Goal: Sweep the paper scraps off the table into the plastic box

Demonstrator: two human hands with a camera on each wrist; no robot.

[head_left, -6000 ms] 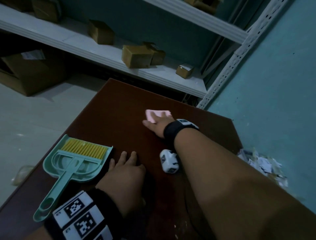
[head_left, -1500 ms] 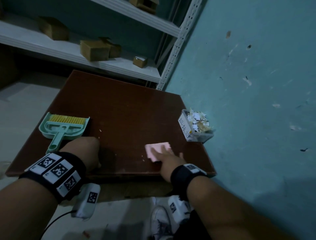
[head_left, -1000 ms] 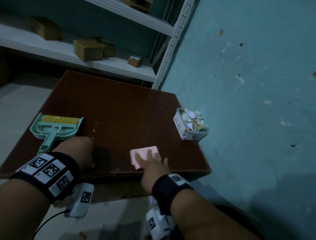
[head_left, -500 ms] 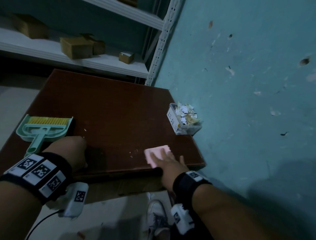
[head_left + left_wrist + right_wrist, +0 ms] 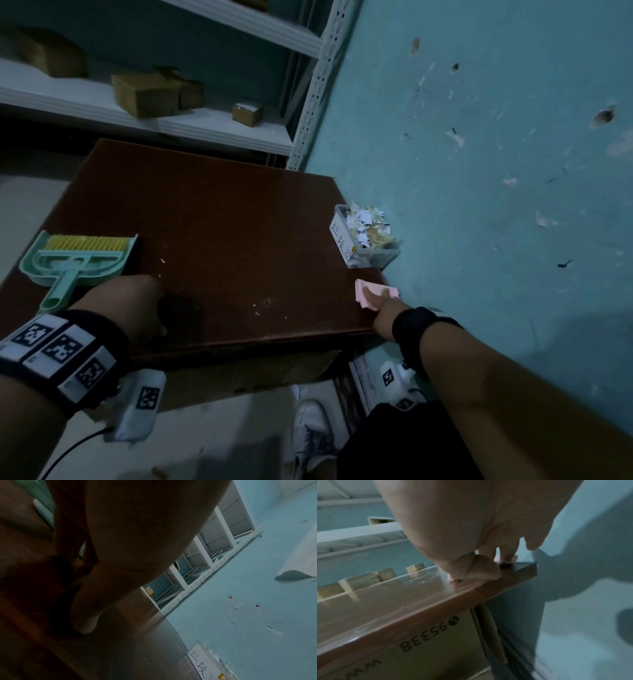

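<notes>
The clear plastic box [image 5: 373,256], heaped with paper scraps [image 5: 364,224], stands at the right edge of the brown table [image 5: 222,212], against the wall. My right hand [image 5: 379,304] presses a pink cloth [image 5: 363,294] flat on the table's near right corner, just in front of the box; in the right wrist view its fingers [image 5: 506,555] and thumb bear down on the cloth [image 5: 513,559]. A few tiny scraps [image 5: 262,305] lie on the table near the front edge. My left hand [image 5: 132,301] rests on the table at the front left, holding nothing.
A green dustpan with a yellow-bristled brush [image 5: 80,258] lies at the table's left. The blue wall [image 5: 479,205] runs right beside the box. White shelving with cardboard boxes [image 5: 147,92] stands behind the table. A carton [image 5: 419,649] sits under it.
My right hand has slid the pink cloth rightward along the front edge to the near right corner, close to the box. The left hand has stayed put.
</notes>
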